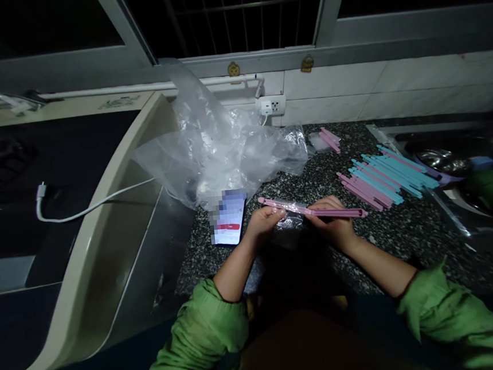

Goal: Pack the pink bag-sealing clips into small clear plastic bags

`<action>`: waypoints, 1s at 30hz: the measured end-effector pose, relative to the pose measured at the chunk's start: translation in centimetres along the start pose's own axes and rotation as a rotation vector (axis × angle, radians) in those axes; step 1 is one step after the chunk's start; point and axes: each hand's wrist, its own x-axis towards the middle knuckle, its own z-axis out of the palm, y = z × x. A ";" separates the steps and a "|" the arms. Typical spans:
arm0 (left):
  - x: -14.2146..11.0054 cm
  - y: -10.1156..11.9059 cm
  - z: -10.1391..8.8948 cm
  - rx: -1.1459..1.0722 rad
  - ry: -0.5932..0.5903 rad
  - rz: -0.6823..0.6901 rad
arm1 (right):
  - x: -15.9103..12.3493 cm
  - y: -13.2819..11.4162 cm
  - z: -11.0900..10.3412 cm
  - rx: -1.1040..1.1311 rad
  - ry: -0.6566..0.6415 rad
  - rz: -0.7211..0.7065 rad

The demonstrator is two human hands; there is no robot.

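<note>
Slim pink plastic sticks [343, 214] lie crosswise between my two hands, partly covered by a small clear plastic sleeve [290, 222]. My left hand [262, 225] pinches the sleeve and the sticks near their left end, thumb on top. Around the right part of the sticks my right hand [333, 226] is closed, its fingers behind them. How many sticks are held I cannot tell. To the right, pink and light blue sticks [390, 172] of similar shape lie in a slanted row on the dark speckled counter [314, 173].
A large crumpled clear plastic bag [226, 146] lies behind my hands. A lit phone [230, 218] rests left of them. Further left stands a beige and black appliance [77, 223] with a white cable [97, 208]. A sink [471, 188] holding dishes is at right; more pink sticks [329, 140] lie near the wall.
</note>
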 end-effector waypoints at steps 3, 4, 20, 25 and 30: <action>0.2 -0.1 -0.1 -0.029 -0.011 -0.051 | 0.0 0.0 0.0 0.014 -0.011 -0.009; 0.3 -0.1 -0.1 -0.029 -0.010 -0.067 | 0.0 0.0 0.0 0.016 -0.015 -0.017; 0.6 -0.3 0.0 -0.170 -0.082 -0.113 | 0.2 -0.1 -0.2 0.023 -0.044 -0.055; 0.2 -0.1 0.1 -0.210 -0.093 -0.120 | 0.3 -0.1 -0.3 0.025 -0.036 -0.072; 0.3 0.2 0.2 -0.288 -0.085 -0.115 | 0.3 -0.1 -0.3 0.032 -0.033 -0.075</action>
